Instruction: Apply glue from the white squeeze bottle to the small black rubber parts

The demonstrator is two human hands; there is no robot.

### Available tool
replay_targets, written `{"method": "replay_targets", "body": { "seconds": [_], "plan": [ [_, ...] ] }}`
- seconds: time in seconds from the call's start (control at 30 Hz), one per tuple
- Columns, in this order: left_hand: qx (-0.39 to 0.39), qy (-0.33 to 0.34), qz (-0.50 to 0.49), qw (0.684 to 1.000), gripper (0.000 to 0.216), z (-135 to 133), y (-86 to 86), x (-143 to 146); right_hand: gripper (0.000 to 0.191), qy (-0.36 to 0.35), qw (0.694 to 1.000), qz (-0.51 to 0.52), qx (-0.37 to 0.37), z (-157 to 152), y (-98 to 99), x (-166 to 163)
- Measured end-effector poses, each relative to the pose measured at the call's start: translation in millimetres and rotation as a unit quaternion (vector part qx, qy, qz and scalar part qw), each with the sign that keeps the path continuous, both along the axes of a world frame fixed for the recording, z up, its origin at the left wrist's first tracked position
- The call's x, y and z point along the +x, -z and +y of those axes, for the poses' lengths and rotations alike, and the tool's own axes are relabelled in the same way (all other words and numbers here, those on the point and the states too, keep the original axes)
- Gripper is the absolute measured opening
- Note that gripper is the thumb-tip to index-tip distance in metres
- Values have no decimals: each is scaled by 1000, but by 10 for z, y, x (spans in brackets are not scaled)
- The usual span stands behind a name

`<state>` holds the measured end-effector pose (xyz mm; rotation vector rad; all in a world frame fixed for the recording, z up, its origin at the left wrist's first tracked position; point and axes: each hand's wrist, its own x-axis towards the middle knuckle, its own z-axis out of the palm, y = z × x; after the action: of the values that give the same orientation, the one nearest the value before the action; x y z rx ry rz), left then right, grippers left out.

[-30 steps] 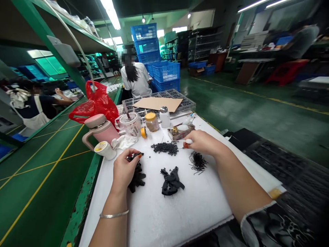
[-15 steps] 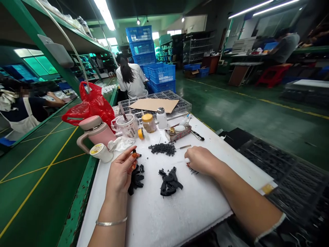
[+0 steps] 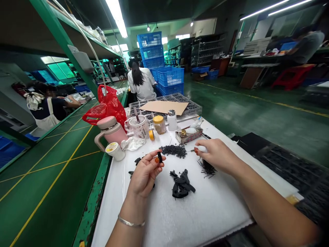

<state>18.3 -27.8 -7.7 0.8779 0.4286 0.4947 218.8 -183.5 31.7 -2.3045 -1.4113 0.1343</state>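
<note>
Head view: left hand [image 3: 146,171] now has one black part [image 3: 160,157] pinched between thumb and fingers, up off the bench [image 3: 205,212] and just left of the rings [image 3: 174,151]. A second ago that hand was down at the loose parts [image 3: 138,160]; half a second ago it had the part raised, but further from the rings. Those loose parts now sit mostly behind the hand, so no count. Right hand [image 3: 218,154] is closed round a white handle [image 3: 202,149], right of the rings. Half a second ago it was down over the pins [image 3: 207,168] and covering most of them; now it's up and the pins show again, just below it. Can't tell if a pin came along on the handle's end: too small. A thin tool [image 3: 192,150] seems to lie by the rings, partly behind the fingers. Middle cluster [image 3: 183,184] is unchanged, lying on the bench between the hands. Overall shift in frame looks like head motion, not moved stock. Meaning, as a judgement: fetching looks done for the left hand, and the right looks finished at the pins for now. Part and handle are apart, level with each other, with nothing joined that shows.
</note>
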Motion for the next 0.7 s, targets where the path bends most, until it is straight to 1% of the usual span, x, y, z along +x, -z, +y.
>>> {"method": "replay_targets", "body": {
  "seconds": [0.07, 0.17, 0.23, 0.27, 0.33, 0.43, 0.57, 0.7],
  "plan": [
    [-7, 7, -5, 1000, 33, -20, 2, 0, 17, -29, 997, 29, 63, 64, -87, -107],
    [-8, 12, -14, 1000, 34, -35, 1, 13, 17, -111, 979, 80, 152, 182, -190, -302],
    [-6, 11, -18, 1000, 33, -37, 4, 25, 16, -158, 963, 114, 184, 261, -221, -429],
    [-6, 11, -19, 1000, 32, -37, 6, 30, 14, -168, 958, 131, 193, 297, -224, -485],
    [-8, 13, -20, 1000, 31, -35, 13, 38, 13, -166, 954, 153, 198, 354, -209, -575],
    [-12, 12, -23, 1000, 31, -27, 27, 45, 10, -151, 954, 160, 202, 403, -158, -650],
    [-31, -9, -18, 999, 26, -24, 55, 50, 10, -145, 957, 138, 211, 426, -96, -672],
    [-39, -18, -15, 999, 26, -37, 67, 51, 11, -142, 961, 107, 212, 424, -62, -666]
  ]
}}
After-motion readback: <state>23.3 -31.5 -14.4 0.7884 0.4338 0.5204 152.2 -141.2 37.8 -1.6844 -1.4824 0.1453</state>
